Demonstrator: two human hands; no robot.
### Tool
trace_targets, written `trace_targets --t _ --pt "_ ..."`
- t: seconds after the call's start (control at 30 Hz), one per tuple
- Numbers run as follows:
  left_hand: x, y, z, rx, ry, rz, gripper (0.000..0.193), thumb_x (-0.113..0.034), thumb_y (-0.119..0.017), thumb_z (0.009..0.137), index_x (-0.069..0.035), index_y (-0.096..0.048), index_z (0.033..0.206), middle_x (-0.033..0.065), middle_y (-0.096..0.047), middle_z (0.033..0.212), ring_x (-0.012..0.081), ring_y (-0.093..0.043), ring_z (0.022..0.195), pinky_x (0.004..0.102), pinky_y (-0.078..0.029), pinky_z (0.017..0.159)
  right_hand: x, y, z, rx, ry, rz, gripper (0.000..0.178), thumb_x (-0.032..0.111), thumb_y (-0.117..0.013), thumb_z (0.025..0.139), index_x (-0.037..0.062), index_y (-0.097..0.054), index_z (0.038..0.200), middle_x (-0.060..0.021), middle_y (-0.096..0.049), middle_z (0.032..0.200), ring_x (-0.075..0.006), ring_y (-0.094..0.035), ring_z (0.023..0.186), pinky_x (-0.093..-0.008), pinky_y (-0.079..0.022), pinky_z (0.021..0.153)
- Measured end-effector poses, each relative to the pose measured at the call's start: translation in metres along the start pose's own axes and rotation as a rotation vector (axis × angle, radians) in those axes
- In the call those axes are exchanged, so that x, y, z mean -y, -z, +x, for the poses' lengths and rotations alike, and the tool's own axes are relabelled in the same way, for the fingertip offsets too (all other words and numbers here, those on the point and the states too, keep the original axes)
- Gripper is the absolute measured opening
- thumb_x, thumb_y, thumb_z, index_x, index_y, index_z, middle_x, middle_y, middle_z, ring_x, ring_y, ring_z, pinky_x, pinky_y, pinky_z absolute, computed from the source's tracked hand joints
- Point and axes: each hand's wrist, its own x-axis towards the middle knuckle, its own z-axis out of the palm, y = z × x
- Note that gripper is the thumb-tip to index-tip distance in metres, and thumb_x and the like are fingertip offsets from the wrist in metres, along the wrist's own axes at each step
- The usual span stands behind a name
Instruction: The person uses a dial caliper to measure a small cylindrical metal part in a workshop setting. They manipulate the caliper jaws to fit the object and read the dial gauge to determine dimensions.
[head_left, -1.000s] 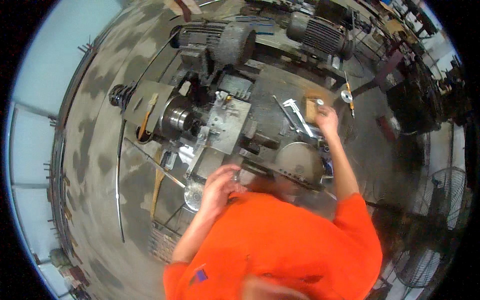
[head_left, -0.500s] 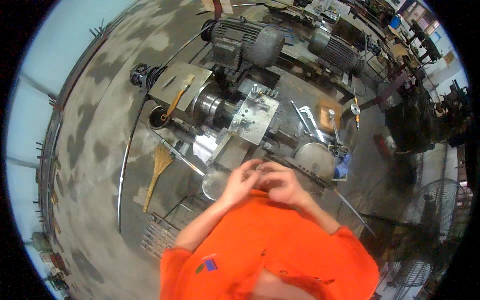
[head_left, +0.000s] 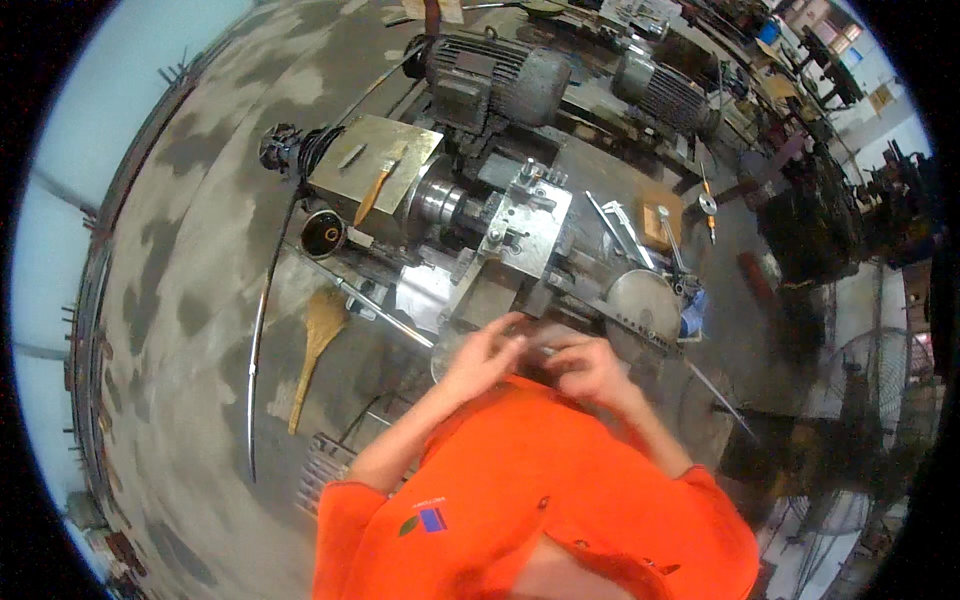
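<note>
My left hand (head_left: 485,363) is in front of the lathe, just above my orange shirt, its fingers curled toward the thumb. Facing it, my right hand (head_left: 592,370) has bent fingers, smeared by motion at the tips. A greyish blur shows between the two hands; what they hold, if anything, I cannot make out. Directly beyond them is the lathe's metal tool block (head_left: 528,230) with bolts on top. To its left is the round steel chuck (head_left: 438,200). A white sheet (head_left: 424,292) lies beside the carriage, near my left hand.
A brush (head_left: 376,190) lies on the headstock (head_left: 400,150), with a dark pot (head_left: 323,233) beside it. Calipers (head_left: 628,232) and a wooden block (head_left: 660,222) are at right, beyond a round metal plate (head_left: 643,303). A straw broom (head_left: 318,340) lies on the floor at left.
My hands have drawn apart, the right one shifting slightly right and blurring. The view has moved a little, so the lathe appears slightly farther right.
</note>
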Motion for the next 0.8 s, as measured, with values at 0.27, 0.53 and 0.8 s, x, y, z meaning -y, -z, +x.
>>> trace_targets --t 0.27,0.53,0.8 --pt "0.031 0.072 -0.017 -0.520 0.004 -0.113 0.038 -0.002 -0.054 0.079 -0.003 -0.051 0.116 0.0057 -0.065 0.075 0.0057 -0.051 0.057 0.0208 -0.042 0.053 -0.050 0.060 -0.030 -0.452 -0.486 -0.402 0.026 0.015 -0.057 0.058 0.0015 -0.067 0.079 -0.0205 -0.062 0.097 -0.0313 -0.062 0.087 -0.0326 -0.048 0.076" --pt "0.061 0.115 -0.008 -0.507 -0.075 -0.034 0.046 0.006 -0.047 0.071 -0.001 -0.050 0.117 0.0069 -0.065 0.087 0.0101 -0.058 0.070 0.0223 -0.046 0.066 -0.098 0.103 -0.030 -0.474 -0.501 -0.620 0.021 0.014 -0.057 0.058 -0.0007 -0.066 0.069 -0.0202 -0.062 0.087 -0.0358 -0.060 0.079 -0.0364 -0.048 0.073" --pt "0.088 0.123 -0.007 -0.507 -0.092 0.282 0.037 0.001 -0.052 0.076 0.001 -0.052 0.113 0.0082 -0.065 0.087 0.0128 -0.060 0.081 0.0263 -0.047 0.074 -0.140 0.097 -0.033 -0.513 -0.364 -0.819 0.020 0.017 -0.058 0.055 0.0023 -0.066 0.065 -0.0165 -0.061 0.084 -0.0343 -0.054 0.084 -0.0393 -0.044 0.077"
